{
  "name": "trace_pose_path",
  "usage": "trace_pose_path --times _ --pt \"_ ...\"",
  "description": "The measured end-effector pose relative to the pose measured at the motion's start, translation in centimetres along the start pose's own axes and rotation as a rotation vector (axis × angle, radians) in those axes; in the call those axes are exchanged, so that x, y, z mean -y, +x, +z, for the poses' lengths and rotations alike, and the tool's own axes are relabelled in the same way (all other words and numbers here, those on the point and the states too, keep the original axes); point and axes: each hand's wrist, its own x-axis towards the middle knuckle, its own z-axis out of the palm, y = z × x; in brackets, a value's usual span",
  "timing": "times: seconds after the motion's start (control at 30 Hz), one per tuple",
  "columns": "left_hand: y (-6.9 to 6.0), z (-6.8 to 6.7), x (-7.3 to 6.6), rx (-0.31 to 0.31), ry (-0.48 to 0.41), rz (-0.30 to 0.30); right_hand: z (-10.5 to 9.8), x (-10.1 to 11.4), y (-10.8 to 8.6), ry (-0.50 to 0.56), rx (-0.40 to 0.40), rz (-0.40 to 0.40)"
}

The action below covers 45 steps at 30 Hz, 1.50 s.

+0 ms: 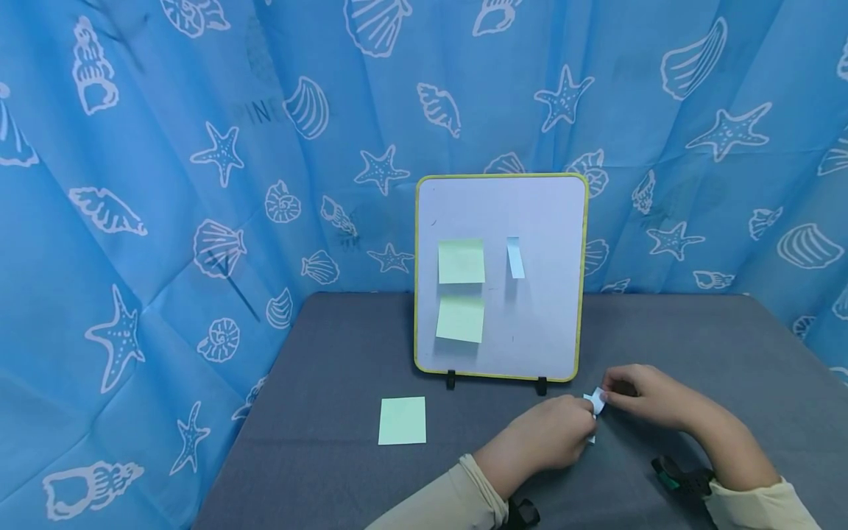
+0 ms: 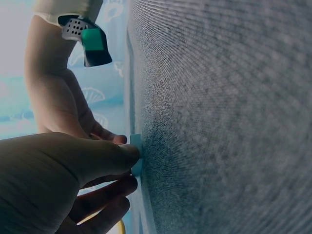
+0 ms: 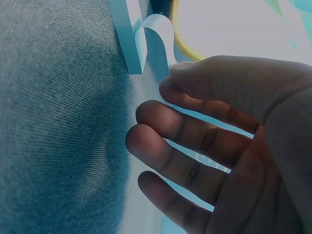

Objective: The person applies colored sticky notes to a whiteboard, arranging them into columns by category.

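Observation:
My left hand [image 1: 553,434] holds a small pad of narrow light blue sticky notes [image 3: 126,41] on edge just above the grey table, thumb on one side. Between thumb and index finger, my right hand [image 1: 652,397] pinches the end of one light blue sticky note [image 3: 165,36]. That strip bends in a loop away from the pad, its other end still against it. In the right wrist view, the other right fingers are spread loosely. The left hand partly hides the pad in the head view.
A yellow-rimmed whiteboard [image 1: 543,324] stands behind the hands on black feet [image 1: 542,386]. It bears two green sticky notes [image 1: 461,261] and one narrow blue strip [image 1: 515,259]. A green square note [image 1: 402,421] lies on the table [image 1: 318,412]. A shell-patterned blue curtain [image 1: 265,147] hangs behind.

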Motion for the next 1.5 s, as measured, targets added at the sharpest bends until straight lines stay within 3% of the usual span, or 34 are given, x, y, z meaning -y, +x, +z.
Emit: trace_pose_path --times 0.47,1.5 --pt "-0.15 -0.29 -0.04 0.006 0.006 0.009 0.03 -0.13 -0.03 0.002 -0.006 -0.021" --pt "-0.12 -0.42 -0.21 0.020 0.018 -0.018 -0.17 -0.05 0.19 -0.036 -0.024 0.042"
